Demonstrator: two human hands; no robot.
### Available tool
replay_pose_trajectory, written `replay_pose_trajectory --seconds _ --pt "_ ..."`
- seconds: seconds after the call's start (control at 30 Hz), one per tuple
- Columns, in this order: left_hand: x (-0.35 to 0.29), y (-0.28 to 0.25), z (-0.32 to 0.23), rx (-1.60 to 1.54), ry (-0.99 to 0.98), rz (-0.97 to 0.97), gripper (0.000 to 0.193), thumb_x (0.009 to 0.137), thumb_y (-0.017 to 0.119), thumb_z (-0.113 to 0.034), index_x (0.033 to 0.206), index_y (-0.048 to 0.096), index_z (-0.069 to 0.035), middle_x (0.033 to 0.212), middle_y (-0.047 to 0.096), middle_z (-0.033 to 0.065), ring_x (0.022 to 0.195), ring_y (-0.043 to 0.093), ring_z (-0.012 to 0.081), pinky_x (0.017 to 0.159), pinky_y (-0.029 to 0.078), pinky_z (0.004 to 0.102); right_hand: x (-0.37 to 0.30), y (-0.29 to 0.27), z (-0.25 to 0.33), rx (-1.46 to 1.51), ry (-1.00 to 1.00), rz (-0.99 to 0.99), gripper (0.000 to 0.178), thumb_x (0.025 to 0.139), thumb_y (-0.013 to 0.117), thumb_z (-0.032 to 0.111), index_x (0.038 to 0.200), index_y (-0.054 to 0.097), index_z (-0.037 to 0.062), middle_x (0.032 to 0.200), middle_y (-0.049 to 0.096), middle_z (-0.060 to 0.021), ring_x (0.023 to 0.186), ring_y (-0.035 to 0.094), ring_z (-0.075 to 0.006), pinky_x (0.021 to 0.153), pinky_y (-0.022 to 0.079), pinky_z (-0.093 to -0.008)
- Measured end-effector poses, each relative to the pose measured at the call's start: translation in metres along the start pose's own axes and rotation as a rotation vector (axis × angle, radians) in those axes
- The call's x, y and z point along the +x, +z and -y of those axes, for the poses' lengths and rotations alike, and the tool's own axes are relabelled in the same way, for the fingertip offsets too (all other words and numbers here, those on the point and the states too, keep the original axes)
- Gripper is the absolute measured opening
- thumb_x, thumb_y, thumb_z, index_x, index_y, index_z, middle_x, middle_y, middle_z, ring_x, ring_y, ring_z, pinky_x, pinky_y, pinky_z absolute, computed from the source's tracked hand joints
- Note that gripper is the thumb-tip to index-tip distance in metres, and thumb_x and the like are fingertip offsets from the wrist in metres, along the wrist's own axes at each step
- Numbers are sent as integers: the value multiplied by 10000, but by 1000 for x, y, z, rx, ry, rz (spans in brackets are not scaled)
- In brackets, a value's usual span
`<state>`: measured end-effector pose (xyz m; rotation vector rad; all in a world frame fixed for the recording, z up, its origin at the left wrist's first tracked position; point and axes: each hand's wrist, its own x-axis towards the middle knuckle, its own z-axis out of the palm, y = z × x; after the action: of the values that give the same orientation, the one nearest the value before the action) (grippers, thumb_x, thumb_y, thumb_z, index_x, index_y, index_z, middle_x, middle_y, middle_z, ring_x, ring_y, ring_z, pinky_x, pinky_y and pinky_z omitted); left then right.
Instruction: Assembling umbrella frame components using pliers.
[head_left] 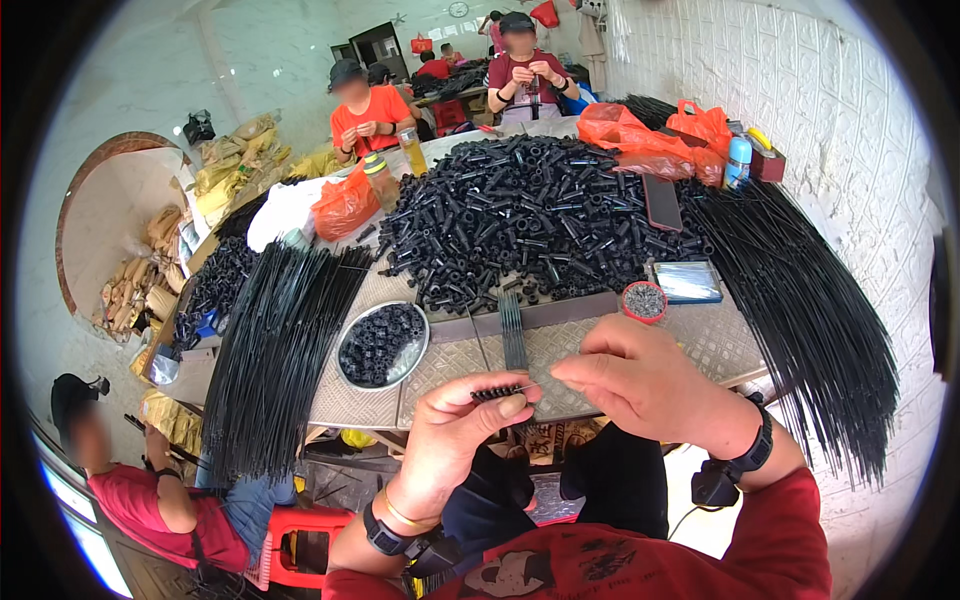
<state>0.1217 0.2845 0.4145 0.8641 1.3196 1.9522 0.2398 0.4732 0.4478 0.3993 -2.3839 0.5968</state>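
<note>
My left hand (448, 432) is closed around a short black ridged piece (496, 393), held between thumb and fingers above the near table edge. A thin, light, wire-like pin (532, 385) runs from the end of that piece toward my right hand (635, 380). My right fingertips are pinched at the pin's other end; the exact grip is too small to make out. Just beyond my hands lies a bundle of thin dark rods (512, 330). An oval dish of small black rings (425, 345) sits left of them, and a red round tub of tiny metal parts (644, 301) to the right.
A large heap of black tubular parts (520, 215) covers the table's middle behind a low metal strip (560, 312). Long black rods overhang at left (285, 350) and right (800, 310). A phone (661, 203) and flat clear-lidded box (688, 282) lie right. Co-workers sit across and at left.
</note>
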Motion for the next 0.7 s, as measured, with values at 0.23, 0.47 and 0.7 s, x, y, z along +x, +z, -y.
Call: replay_pose_trajectory --seconds 0.23,0.47,0.7 --pt "-1 -1 0 -52 -26 20 221 877 582 -18 1091 603 36 1019 641 181 987 622 269 863 529 374 -2 0 -1 7 0 -21 246 754 635 47 989 612 115 812 513 -57 714 551 -230 590 437 -341" --pt "-1 0 1 -31 -5 8 222 871 589 -28 1078 597 52 1015 632 226 992 623 333 849 543 427 -1 0 2 -18 12 9 230 767 623 76 993 614 119 794 504 -50 711 541 -231 592 428 -344" --pt "0 4 -3 -48 -46 24 229 879 574 8 1105 608 31 1035 652 147 996 626 208 872 521 315 7 -5 0 -220 -216 -79 345 683 668 42 1014 646 136 786 494 -32 619 503 -205 530 404 -302"
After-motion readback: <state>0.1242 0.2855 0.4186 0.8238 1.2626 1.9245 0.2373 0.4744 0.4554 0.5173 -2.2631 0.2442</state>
